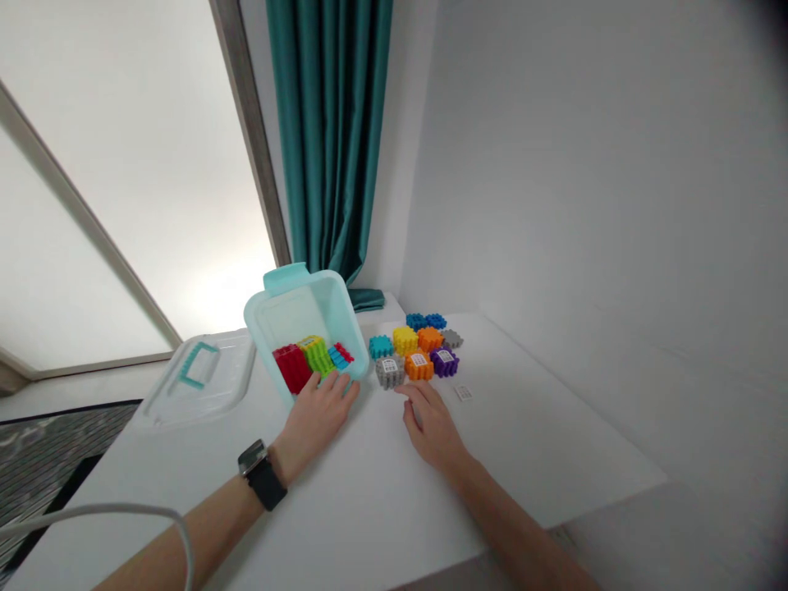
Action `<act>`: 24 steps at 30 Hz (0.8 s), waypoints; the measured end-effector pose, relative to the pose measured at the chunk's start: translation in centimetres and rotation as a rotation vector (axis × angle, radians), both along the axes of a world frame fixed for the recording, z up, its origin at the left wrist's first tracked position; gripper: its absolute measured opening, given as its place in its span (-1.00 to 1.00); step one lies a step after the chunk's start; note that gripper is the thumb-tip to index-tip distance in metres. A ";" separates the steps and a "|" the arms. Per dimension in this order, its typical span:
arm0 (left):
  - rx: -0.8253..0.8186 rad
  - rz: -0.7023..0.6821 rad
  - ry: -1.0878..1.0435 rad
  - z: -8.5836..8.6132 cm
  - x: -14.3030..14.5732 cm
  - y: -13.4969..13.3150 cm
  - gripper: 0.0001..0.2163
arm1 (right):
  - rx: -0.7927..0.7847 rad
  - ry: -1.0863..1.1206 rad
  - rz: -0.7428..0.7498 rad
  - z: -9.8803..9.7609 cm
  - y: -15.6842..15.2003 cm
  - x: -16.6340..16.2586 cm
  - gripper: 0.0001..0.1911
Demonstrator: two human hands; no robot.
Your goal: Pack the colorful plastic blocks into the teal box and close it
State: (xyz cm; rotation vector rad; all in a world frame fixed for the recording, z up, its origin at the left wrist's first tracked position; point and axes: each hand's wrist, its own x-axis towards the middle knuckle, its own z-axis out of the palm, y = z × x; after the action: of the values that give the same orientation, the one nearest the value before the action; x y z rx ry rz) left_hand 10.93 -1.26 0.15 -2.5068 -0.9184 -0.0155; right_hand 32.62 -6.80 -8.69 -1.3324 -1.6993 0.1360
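Note:
My left hand (321, 410) lies at the near rim of a light-blue plastic bin (295, 312), fingers stretched out and holding nothing. Inside the bin are stacked notched plastic pieces in red (291, 367), lime green (317, 355) and blue with red (341, 355). My right hand (431, 423) rests on the white table with its fingers apart. Its fingertips are close to a grey notched stack (390, 372) and an orange notched stack (419, 366); whether they touch cannot be made out. Both stacks carry white printed labels, as does the purple stack (444, 361).
Behind these stand teal (380, 345), yellow (405, 339), orange (429, 337), grey (453, 338) and dark-blue (416, 321) pieces. A small printed card (464, 393) lies right of my hand. The clear lid (203, 377) is left of the bin; a cable (123, 509) crosses the lower left.

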 end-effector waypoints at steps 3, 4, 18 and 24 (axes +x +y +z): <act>-0.038 0.034 0.058 0.3 -1.1 -0.1 -0.78 | -0.008 -0.019 0.024 -0.2 0.0 -0.1 -0.65; -0.050 0.036 0.071 0.4 -1.5 -0.1 -0.76 | -0.008 -0.024 0.026 -0.3 0.0 -0.1 -0.65; -0.114 -0.018 0.046 1.1 -7.8 2.2 -0.64 | -0.042 -0.084 0.033 -0.9 -0.1 -0.3 -0.68; -0.197 -0.142 -0.175 -0.4 -6.5 0.9 -0.69 | -0.131 0.044 0.022 -0.3 -0.4 -0.5 -0.65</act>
State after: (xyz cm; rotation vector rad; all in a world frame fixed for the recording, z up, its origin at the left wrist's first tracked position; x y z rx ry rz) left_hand 4.39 -0.34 -0.25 -2.7850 -0.8436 -0.2028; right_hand 32.12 -7.15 -8.98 -1.3963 -1.6922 0.2926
